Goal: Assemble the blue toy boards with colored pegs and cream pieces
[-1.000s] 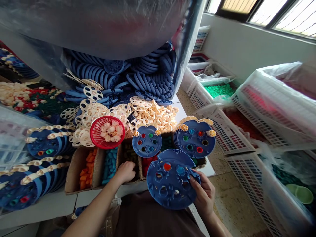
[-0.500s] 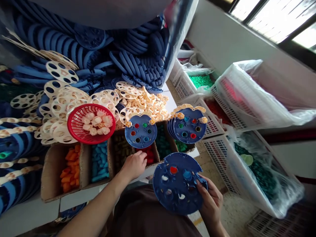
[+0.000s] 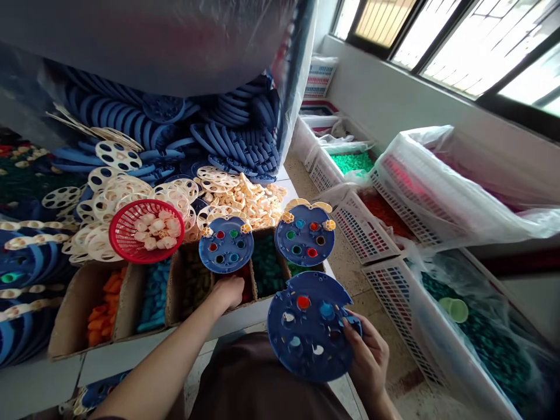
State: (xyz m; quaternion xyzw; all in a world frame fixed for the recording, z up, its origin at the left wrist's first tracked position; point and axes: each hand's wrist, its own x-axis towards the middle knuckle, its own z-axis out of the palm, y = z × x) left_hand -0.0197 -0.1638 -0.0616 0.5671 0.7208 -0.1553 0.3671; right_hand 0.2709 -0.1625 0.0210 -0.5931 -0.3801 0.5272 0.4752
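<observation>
My right hand (image 3: 368,359) grips the right edge of a round blue plastic disc (image 3: 306,332) with several holes; a red peg and a blue peg sit in its upper holes. My left hand (image 3: 228,290) reaches into a cardboard compartment (image 3: 245,280) of red pieces, its fingers curled down and partly hidden. Neighbouring compartments hold orange (image 3: 102,309), blue (image 3: 153,294), dark olive (image 3: 195,283) and green (image 3: 266,268) pieces. Two finished blue discs (image 3: 226,244) (image 3: 305,234) with coloured pegs and cream trim stand upright behind the boxes.
A red basket (image 3: 140,231) of pale pieces sits among cream perforated wheels (image 3: 118,156). Blue discs are piled under plastic sheeting (image 3: 236,140). More discs are stacked at left (image 3: 26,262). White crates (image 3: 363,227) lined with bags hold green and red parts on the floor at right.
My left hand moved from the olive compartment rightward into the red one. The blue disc stayed in my right hand; the view shifted.
</observation>
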